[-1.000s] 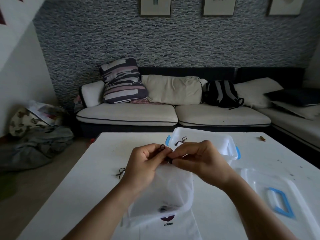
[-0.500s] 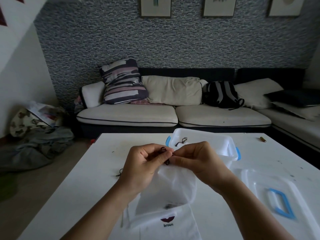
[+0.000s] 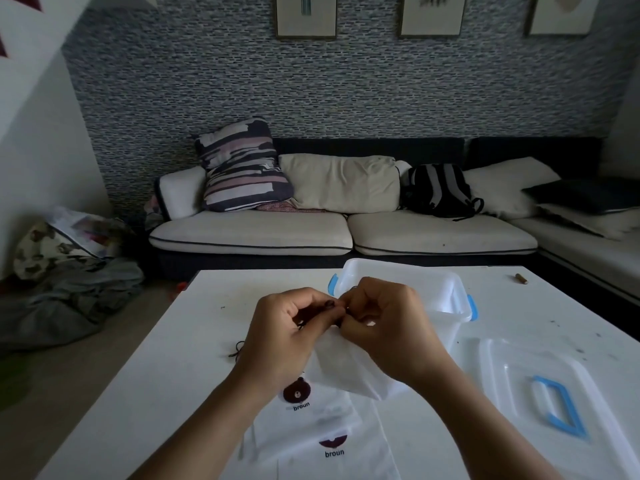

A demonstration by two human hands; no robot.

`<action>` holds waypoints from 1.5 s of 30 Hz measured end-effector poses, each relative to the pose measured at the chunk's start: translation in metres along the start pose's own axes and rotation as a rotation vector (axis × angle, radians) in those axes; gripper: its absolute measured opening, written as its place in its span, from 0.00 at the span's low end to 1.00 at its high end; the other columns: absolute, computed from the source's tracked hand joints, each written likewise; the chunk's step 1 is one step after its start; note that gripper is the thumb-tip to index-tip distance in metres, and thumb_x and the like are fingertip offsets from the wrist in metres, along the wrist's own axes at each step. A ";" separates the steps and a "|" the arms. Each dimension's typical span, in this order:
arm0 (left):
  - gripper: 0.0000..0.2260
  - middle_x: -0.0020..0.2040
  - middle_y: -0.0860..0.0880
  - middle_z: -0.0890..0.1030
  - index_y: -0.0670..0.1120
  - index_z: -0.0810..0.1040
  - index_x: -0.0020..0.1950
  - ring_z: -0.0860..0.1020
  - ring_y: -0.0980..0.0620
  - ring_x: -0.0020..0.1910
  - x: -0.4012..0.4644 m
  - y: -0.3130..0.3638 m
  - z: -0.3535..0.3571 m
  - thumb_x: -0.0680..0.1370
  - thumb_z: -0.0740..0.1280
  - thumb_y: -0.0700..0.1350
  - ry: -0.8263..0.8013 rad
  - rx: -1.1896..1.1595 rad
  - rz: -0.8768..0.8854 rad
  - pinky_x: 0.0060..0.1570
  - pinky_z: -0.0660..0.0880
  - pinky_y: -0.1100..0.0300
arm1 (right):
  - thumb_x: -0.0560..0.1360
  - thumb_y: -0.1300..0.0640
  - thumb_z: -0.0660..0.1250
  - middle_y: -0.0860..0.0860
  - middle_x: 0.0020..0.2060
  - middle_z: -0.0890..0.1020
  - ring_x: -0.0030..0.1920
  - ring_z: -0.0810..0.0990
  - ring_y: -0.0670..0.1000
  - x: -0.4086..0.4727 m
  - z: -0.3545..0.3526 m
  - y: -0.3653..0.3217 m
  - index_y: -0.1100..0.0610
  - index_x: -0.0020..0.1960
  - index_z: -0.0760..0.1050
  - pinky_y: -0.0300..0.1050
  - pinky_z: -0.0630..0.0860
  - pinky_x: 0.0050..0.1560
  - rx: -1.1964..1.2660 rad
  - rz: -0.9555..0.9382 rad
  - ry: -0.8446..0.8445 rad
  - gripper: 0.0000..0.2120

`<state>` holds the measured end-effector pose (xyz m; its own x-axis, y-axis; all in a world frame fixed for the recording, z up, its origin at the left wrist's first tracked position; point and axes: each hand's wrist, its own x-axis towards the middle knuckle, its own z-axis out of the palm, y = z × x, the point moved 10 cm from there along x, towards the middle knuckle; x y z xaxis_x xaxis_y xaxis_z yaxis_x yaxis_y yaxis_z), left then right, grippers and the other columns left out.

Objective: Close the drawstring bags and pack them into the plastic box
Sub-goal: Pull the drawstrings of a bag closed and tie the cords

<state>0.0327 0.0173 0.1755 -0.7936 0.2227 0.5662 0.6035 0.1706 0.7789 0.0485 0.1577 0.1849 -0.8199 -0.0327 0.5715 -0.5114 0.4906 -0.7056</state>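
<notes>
A white drawstring bag (image 3: 349,367) was held above the white tabletop (image 3: 173,358), its gathered mouth raised between the two hands. The left hand (image 3: 287,327) was curled, with the dark drawstring (image 3: 329,304) pinched between thumb and fingertips. The right hand (image 3: 388,323) was likewise curled, the bag's mouth and cord being pinched at the point where the two hands met. The body of the bag was seen hanging below and between the wrists, slightly tilted.

Further bags (image 3: 325,434) of the same white fabric were laid flat on the tabletop beneath the forearms; each was printed with a dark brown bear motif and the word "broun". A loose end of dark cord (image 3: 237,349) was visible on the tabletop just beside the left wrist.

The clear plastic box (image 3: 446,289), fitted with blue side clips, was stood open just behind the hands, its near wall partly hidden by them. Its contents could not be made out. The box's lid (image 3: 512,375), bearing a blue handle, was laid flat on the tabletop to the right of the box. A small brown object (image 3: 520,278) was seen near the far right corner of the tabletop.

Beyond the tabletop, a sofa (image 3: 346,233) carrying cushions and a dark backpack (image 3: 438,190) was placed against a patterned wall.
</notes>
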 end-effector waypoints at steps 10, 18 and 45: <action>0.04 0.41 0.46 0.87 0.40 0.86 0.47 0.85 0.47 0.44 0.003 -0.010 0.005 0.75 0.72 0.35 -0.094 -0.151 -0.110 0.46 0.81 0.59 | 0.65 0.65 0.71 0.54 0.30 0.81 0.28 0.72 0.47 -0.002 0.008 0.000 0.54 0.40 0.74 0.49 0.70 0.29 0.153 0.113 -0.058 0.10; 0.09 0.39 0.51 0.86 0.50 0.86 0.43 0.84 0.54 0.39 0.001 -0.009 0.009 0.77 0.71 0.37 -0.093 -0.091 -0.100 0.41 0.77 0.65 | 0.72 0.63 0.68 0.49 0.34 0.81 0.37 0.75 0.46 0.000 0.018 -0.011 0.53 0.41 0.82 0.39 0.70 0.35 -0.279 0.035 -0.167 0.07; 0.04 0.41 0.54 0.87 0.46 0.87 0.46 0.85 0.55 0.44 -0.005 0.006 0.002 0.74 0.74 0.38 -0.019 0.033 0.011 0.49 0.80 0.60 | 0.72 0.63 0.74 0.59 0.35 0.83 0.35 0.76 0.48 -0.006 0.016 0.021 0.58 0.42 0.85 0.46 0.73 0.39 0.207 0.235 -0.326 0.02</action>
<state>0.0407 0.0189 0.1765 -0.7854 0.2429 0.5693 0.6148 0.1997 0.7630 0.0384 0.1540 0.1596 -0.9413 -0.2297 0.2473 -0.3148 0.3337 -0.8885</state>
